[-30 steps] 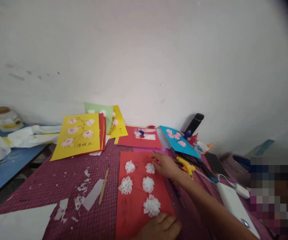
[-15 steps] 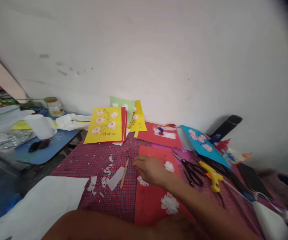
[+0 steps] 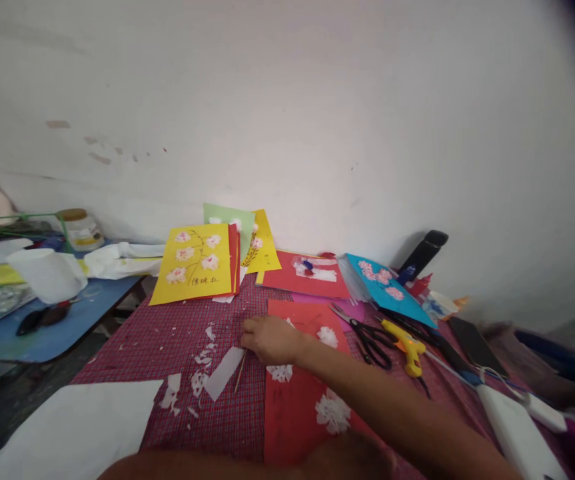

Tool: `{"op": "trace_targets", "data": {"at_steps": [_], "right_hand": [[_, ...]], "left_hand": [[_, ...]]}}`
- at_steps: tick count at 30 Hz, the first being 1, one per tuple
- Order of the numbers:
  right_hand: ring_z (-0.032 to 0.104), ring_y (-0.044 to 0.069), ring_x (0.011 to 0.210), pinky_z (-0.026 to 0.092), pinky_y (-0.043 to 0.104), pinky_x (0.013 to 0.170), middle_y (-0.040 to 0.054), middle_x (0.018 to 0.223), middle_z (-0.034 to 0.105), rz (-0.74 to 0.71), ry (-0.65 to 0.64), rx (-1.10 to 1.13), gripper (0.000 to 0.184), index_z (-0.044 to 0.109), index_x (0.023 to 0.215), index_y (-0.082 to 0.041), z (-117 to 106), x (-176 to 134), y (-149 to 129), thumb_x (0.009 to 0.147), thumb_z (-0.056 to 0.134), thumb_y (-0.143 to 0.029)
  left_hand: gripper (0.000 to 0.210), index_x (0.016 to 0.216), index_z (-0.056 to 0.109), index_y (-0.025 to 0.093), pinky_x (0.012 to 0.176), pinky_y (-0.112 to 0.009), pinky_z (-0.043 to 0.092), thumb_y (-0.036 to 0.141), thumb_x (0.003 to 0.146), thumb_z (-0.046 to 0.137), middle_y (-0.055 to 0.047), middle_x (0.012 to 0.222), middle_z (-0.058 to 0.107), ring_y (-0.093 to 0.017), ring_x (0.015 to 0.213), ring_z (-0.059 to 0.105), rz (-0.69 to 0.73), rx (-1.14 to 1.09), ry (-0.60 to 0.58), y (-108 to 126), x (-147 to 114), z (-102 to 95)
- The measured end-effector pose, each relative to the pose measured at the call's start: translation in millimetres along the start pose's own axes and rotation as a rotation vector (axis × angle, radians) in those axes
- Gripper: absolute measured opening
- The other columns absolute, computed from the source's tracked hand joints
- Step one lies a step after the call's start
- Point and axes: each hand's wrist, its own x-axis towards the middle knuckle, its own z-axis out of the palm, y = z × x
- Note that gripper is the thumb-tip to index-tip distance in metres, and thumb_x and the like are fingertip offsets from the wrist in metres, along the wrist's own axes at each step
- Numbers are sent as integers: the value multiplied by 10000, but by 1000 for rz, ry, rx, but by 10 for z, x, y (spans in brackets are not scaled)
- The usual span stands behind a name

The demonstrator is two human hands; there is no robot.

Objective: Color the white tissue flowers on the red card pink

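Observation:
My right hand [image 3: 271, 339] reaches over the left edge of the red paper [image 3: 287, 413]. Its fingers are closed on the upper end of a thin wooden craft stick [image 3: 240, 375], which looks turned on its edge beside a strip of white paper [image 3: 224, 372]. Clusters of crumpled white paper [image 3: 333, 411] form flowers on the red sheet. My left hand [image 3: 350, 457] lies low over the bottom of that sheet, dark and partly cut off by the frame; its fingers cannot be made out.
Torn white scraps [image 3: 200, 381] lie left of the stick, near a large white sheet [image 3: 77, 427]. Black-handled scissors [image 3: 374, 343] and a yellow glue gun [image 3: 407, 347] are on the right. Yellow flower cards [image 3: 192, 263] and a blue card [image 3: 387, 287] stand toward the wall.
My right hand has moved left and down onto the craft stick and closed on it; the stick has turned on edge. The whole view has shifted slightly right.

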Motion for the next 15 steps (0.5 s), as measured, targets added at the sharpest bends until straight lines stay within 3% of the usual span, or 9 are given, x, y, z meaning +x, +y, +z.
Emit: {"op": "trace_targets", "data": {"at_steps": [4, 8, 15], "right_hand": [[655, 196, 875, 473, 297, 717, 82, 1097, 716, 115, 28, 33, 126, 667, 1053, -180, -108, -152, 14, 995, 556, -176], [674, 198, 965, 462, 276, 782, 75, 1126, 729, 447, 72, 111, 175, 662, 1128, -202, -206, -408, 154, 993, 551, -210], [716, 255, 1016, 479, 304, 813, 168, 1157, 751, 968, 40, 30, 295, 715, 1168, -145, -133, -996, 882, 1006, 473, -188]], "left_hand": [[370, 1187, 673, 87, 837, -281, 563, 407, 1041, 560, -106, 1184, 774, -211, 1054, 745, 29, -35, -79, -4, -3, -102], [384, 1166, 682, 101, 789, -283, 557, 437, 1047, 537, -106, 1153, 778, -210, 998, 748, 15, -40, -119, -7, -1, -167], [410, 1167, 692, 102, 771, -259, 530, 466, 1038, 553, -92, 1167, 780, -192, 1002, 735, 27, 10, -27, -20, -17, -92]]}}
